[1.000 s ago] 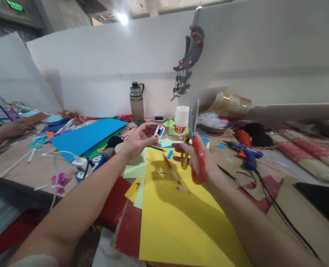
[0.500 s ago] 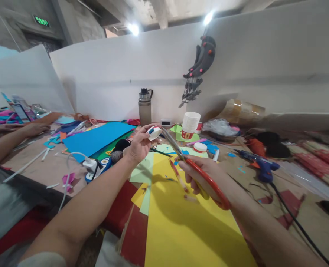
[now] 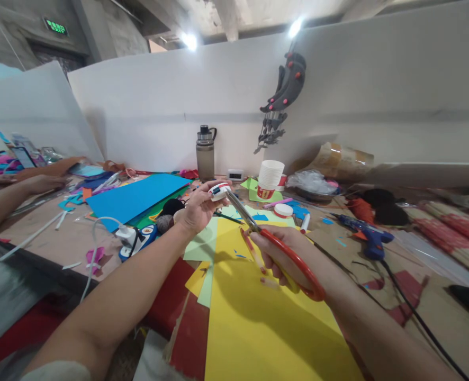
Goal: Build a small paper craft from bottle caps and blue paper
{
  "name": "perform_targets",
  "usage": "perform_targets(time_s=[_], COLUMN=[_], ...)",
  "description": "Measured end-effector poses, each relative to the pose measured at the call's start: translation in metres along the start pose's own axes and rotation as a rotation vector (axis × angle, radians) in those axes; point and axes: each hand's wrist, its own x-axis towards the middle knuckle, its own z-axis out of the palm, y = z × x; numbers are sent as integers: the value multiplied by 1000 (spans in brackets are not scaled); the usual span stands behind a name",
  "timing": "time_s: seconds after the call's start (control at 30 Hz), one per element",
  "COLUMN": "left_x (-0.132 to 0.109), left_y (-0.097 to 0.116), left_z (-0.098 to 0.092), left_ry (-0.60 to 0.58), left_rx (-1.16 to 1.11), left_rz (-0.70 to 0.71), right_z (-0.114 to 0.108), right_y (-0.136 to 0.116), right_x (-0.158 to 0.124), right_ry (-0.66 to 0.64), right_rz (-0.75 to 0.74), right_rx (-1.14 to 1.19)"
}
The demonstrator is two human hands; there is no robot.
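Observation:
My left hand is raised over the table and holds a small white cup piece with red and blue marks. My right hand grips scissors with red and yellow handles. The blades point up and left, their tips at the lower edge of the white piece; whether they touch it is hard to tell. Below both hands lies a large yellow sheet, partly over pale green sheets.
A stack of paper cups and a bottle stand at the back. To the right lies a blue glue gun with its cable. A blue sheet and another person's arms are at left.
The white piece has tilted in my left hand, so its face shows less. The scissor tips have shifted slightly down and left. The whole view has moved a little.

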Motion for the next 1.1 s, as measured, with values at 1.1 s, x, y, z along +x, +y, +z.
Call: perform_targets(time_s=[1.1], left_x=[0], left_y=[1], left_z=[0], left_ry=[-20], left_rx=[-11], left_rz=[32], right_z=[0], right_y=[-13], right_x=[-9], right_ry=[-34], right_rz=[-1], right_rx=[27])
